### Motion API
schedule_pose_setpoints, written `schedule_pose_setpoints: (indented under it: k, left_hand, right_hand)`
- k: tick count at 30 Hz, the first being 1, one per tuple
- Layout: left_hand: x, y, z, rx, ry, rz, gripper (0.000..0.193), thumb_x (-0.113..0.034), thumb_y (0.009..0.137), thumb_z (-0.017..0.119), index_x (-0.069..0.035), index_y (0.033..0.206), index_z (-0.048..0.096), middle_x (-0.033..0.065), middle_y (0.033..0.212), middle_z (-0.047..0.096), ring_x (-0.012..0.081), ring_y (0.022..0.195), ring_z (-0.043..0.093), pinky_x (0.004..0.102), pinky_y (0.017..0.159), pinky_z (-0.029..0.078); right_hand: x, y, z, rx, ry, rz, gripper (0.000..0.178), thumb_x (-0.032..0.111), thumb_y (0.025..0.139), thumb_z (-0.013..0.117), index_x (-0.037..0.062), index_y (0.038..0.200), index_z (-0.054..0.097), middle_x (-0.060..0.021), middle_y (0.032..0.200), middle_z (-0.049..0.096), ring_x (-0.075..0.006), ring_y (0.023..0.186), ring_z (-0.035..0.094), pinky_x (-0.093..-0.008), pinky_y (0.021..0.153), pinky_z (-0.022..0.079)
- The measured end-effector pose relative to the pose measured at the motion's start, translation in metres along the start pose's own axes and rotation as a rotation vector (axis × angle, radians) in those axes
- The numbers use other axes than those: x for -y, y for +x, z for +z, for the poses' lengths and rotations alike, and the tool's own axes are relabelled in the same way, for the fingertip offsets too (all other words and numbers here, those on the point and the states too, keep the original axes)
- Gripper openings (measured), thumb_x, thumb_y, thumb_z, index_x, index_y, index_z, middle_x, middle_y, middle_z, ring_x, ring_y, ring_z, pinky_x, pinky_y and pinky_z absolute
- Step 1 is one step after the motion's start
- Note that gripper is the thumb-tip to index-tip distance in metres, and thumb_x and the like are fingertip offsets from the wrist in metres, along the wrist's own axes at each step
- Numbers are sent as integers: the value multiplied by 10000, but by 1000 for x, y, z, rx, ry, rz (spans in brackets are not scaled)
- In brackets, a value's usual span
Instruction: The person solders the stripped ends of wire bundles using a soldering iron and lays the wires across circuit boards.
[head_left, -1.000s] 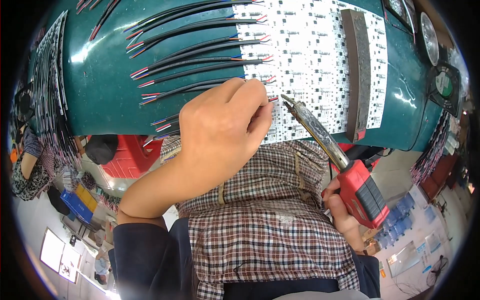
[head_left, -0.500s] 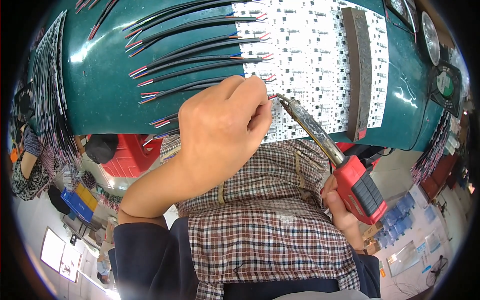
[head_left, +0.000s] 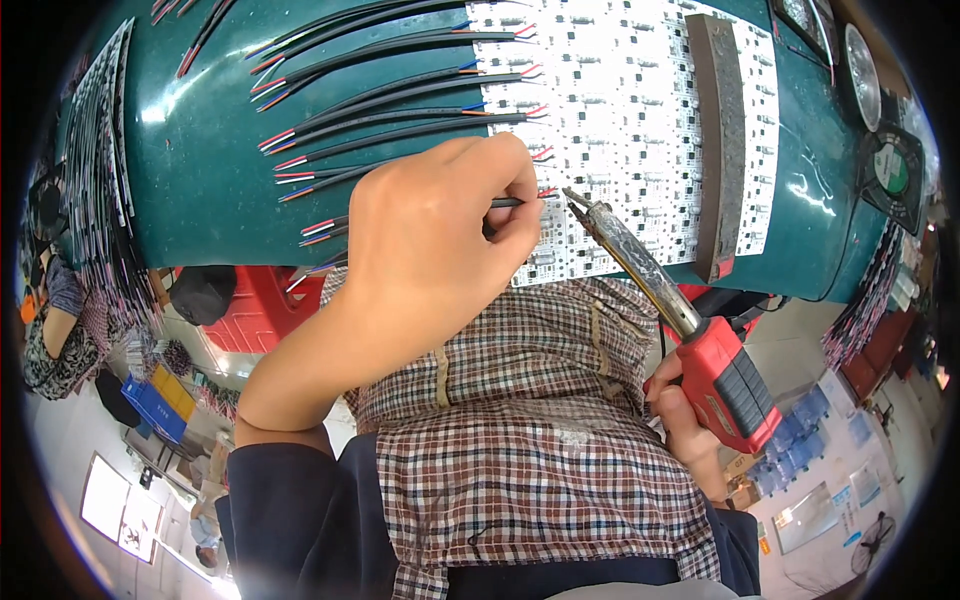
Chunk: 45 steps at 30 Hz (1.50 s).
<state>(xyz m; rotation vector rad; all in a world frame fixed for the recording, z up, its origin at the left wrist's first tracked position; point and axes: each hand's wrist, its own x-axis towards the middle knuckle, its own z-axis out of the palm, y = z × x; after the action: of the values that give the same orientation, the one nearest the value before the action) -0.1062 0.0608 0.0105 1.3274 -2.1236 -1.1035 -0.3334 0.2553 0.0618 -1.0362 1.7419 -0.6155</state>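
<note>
Head view, as seen by an onlooker in the room. Left hand [head_left: 440,220]: thumb and forefinger pinched on one black cable [head_left: 507,202], close behind its bared, coloured wire ends. Right hand [head_left: 685,420]: wrapped round the red-and-black handle of a soldering iron [head_left: 680,315]; some fingers hidden behind it. Iron tip: just beside the wire ends, seemingly apart.

Cable: located over the near left part of a white circuit sheet [head_left: 620,130]. Judged light, its sheath springy and smooth, its fine ends soft and easily bent; best held on the sheath, near the split. Iron: judged rigid, somewhat front-heavy, metal presumably hot; grip the handle only.

Circuit sheet: thin-looking, densely dotted with small parts; one dark bar [head_left: 717,150] lies across its right side. More black cables [head_left: 430,129]: a row, left, tips over the sheet. Bench [head_left: 220,170]: green, glossy. Beyond, right: small black fan [head_left: 890,170]. Below, left: red stool [head_left: 255,315].
</note>
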Motion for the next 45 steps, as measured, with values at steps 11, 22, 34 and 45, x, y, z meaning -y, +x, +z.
schedule_pose_setpoints:
  k: [11, 22, 34, 45]
  left_hand:
    - [-1, 0, -2, 44, 11, -3, 139, -30, 767, 772, -51, 778, 635, 18, 696, 626, 98, 622, 634, 228, 522, 440]
    - [4, 4, -3, 76, 119, 94, 143, -12, 750, 762, -52, 767, 626, 29, 686, 616, 136, 602, 631, 252, 546, 467]
    - [6, 8, -7, 103, 120, 203, 149, 7, 731, 754, -53, 784, 629, 36, 715, 628, 151, 600, 650, 257, 538, 479]
    - [4, 11, -6, 56, 282, 425, 178, -12, 692, 742, -81, 775, 600, 43, 678, 535, 237, 590, 567, 347, 515, 442]
  right_hand:
    - [-1, 0, 2, 13, 53, 12, 132, 50, 751, 720, 12, 872, 685, -85, 752, 660, -245, 662, 650, -332, 635, 517]
    - [-1, -3, 2, -33, -6, 15, 149, 87, 763, 720, 8, 889, 705, -91, 767, 682, -250, 672, 670, -346, 651, 537]
    - [-7, -2, 0, 35, 9, -17, 158, 64, 753, 722, 6, 899, 700, -90, 749, 675, -252, 661, 668, -335, 644, 533]
    - [-5, -7, -2, -28, 114, -25, 124, 94, 786, 712, 8, 871, 688, -78, 738, 664, -213, 664, 645, -323, 649, 519]
